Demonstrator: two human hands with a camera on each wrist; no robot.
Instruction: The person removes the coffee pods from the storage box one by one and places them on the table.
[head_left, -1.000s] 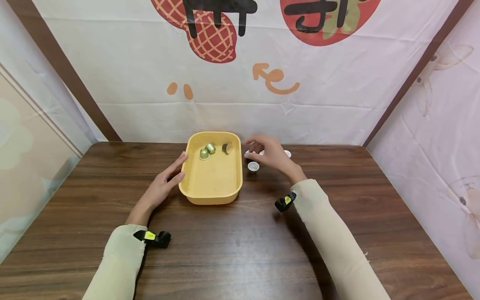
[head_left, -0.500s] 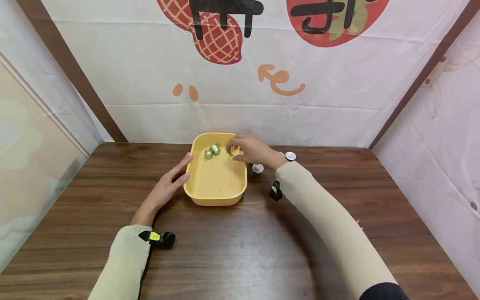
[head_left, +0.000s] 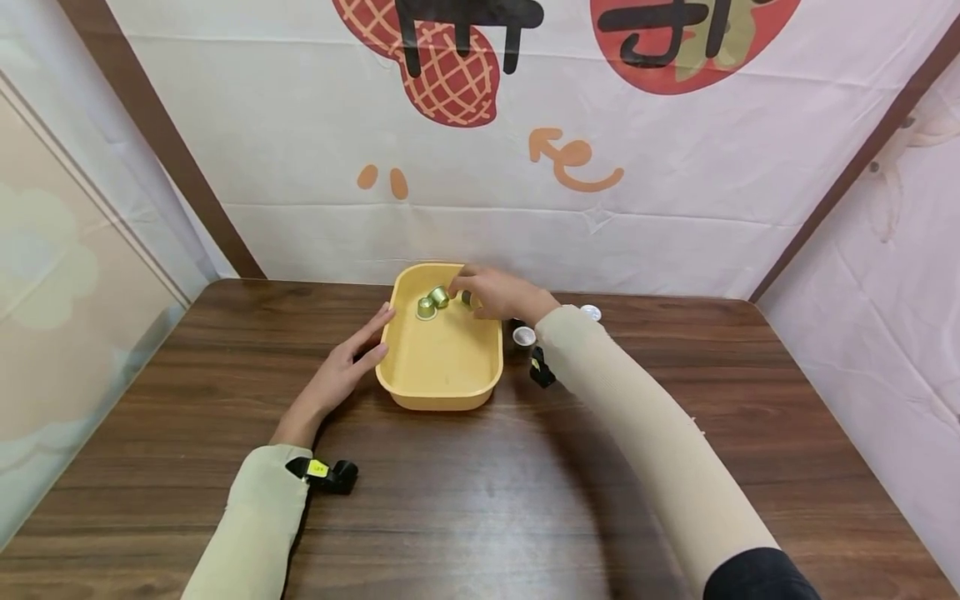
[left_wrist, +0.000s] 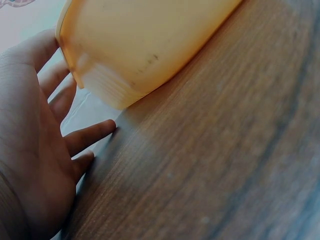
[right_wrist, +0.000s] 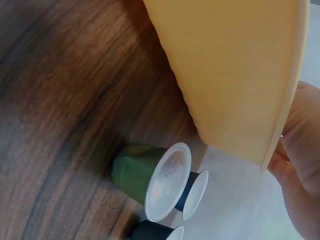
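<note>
A yellow plastic basin (head_left: 442,367) stands on the table. My left hand (head_left: 341,367) rests its straight fingers against the basin's left side; in the left wrist view, this hand (left_wrist: 35,125) has its fingers spread beside the rim. My right hand (head_left: 498,293) reaches over the right rim into the basin, fingertips around a dark coffee capsule (head_left: 467,297). I cannot tell whether they grip it. In the right wrist view the basin wall (right_wrist: 235,65) hides the fingertips of the right hand (right_wrist: 302,150). Two green coffee capsules (head_left: 432,302) lie inside near the far end.
Right of the basin, several capsules stand on the wooden table (head_left: 450,500), among them a green capsule (right_wrist: 137,170) and a black capsule (right_wrist: 152,231). One white-lidded capsule (head_left: 591,312) is near the back edge. A printed cloth (head_left: 300,125) hangs behind the table.
My right hand has moved left from the capsules on the table to inside the basin, and a little lower in the last half second. My left hand keeps its place at the basin.
</note>
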